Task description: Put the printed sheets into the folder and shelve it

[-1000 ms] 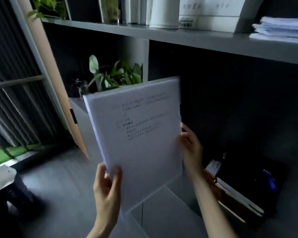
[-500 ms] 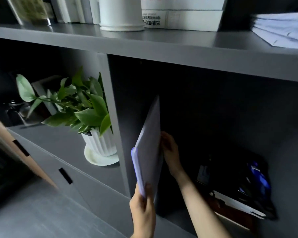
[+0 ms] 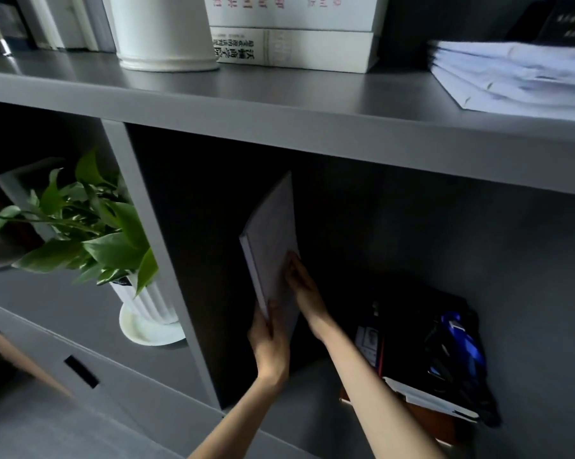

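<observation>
Both hands (image 3: 269, 339) grip folder (image 3: 271, 243); writing illegible.

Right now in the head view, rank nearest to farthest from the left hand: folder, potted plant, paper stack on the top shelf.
1. folder: gripped at its lower corner by the left hand, in the middle compartment.
2. potted plant: next compartment to the left, beyond the divider.
3. paper stack: upper shelf, far right.
</observation>
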The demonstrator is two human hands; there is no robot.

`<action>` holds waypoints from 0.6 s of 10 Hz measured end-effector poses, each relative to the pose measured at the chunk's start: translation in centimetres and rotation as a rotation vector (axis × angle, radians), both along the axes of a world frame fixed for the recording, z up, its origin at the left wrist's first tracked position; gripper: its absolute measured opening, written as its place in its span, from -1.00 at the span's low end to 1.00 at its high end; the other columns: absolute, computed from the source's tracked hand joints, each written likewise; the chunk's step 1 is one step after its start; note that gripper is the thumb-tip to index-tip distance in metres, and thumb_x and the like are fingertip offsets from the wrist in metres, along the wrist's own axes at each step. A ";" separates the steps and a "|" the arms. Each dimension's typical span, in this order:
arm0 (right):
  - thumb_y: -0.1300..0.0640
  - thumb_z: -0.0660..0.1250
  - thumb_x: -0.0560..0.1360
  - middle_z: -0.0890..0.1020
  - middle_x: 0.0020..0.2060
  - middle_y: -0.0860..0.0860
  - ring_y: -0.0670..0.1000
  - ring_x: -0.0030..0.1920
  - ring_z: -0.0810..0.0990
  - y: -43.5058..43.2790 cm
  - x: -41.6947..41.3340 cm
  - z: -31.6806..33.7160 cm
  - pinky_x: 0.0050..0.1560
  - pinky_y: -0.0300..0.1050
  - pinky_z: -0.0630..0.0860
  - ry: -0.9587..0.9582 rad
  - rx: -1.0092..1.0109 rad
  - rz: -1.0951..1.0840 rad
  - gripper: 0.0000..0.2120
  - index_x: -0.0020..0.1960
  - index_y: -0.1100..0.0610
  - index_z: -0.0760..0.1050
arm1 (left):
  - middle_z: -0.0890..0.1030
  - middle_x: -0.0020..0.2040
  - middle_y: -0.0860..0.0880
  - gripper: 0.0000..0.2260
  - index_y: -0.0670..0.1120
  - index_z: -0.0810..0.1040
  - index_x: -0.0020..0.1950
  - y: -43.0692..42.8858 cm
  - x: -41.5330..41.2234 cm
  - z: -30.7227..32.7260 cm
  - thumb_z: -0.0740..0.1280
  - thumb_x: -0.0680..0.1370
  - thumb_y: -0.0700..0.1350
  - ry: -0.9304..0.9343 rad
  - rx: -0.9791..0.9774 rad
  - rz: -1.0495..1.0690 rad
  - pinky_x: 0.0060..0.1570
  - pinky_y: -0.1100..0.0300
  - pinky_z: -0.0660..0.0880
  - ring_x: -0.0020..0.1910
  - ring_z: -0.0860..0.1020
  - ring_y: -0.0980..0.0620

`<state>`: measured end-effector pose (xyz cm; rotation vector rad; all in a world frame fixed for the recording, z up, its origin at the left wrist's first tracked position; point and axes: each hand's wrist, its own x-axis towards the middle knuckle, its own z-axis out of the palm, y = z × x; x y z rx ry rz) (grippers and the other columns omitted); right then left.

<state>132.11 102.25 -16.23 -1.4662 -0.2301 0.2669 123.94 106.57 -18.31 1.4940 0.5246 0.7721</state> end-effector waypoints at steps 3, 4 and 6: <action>0.32 0.12 0.57 0.35 0.42 0.10 -0.06 0.31 0.35 -2.8 -0.8 -0.1 0.05 -0.48 0.38 -0.012 -0.038 -0.062 -0.58 0.42 0.17 0.25 | 0.53 0.23 -0.27 -0.68 -0.21 0.42 0.30 1.2 2.7 0.3 0.18 0.58 -0.11 0.063 0.009 -0.049 0.14 0.16 0.36 0.23 0.48 -0.11; 0.28 0.18 0.56 0.47 0.33 0.13 0.04 0.31 0.45 -3.8 -2.2 1.4 0.22 -0.21 0.42 0.008 0.004 -0.148 -0.69 0.28 0.12 0.41 | 0.49 0.28 -0.23 -0.62 -0.16 0.36 0.34 1.3 1.8 0.5 0.23 0.56 -0.07 0.126 -0.006 -0.109 0.18 0.12 0.35 0.27 0.45 -0.16; 0.19 0.11 0.59 0.59 0.08 0.07 -0.02 0.10 0.58 -8.0 -7.6 5.4 0.10 -0.18 0.51 -0.142 0.144 -0.248 -0.78 0.12 -0.05 0.45 | 0.52 0.19 -0.01 -0.64 -0.11 0.36 0.35 1.3 -3.0 2.2 0.24 0.54 -0.21 -0.035 -0.138 -0.215 0.05 0.44 0.41 0.21 0.48 0.07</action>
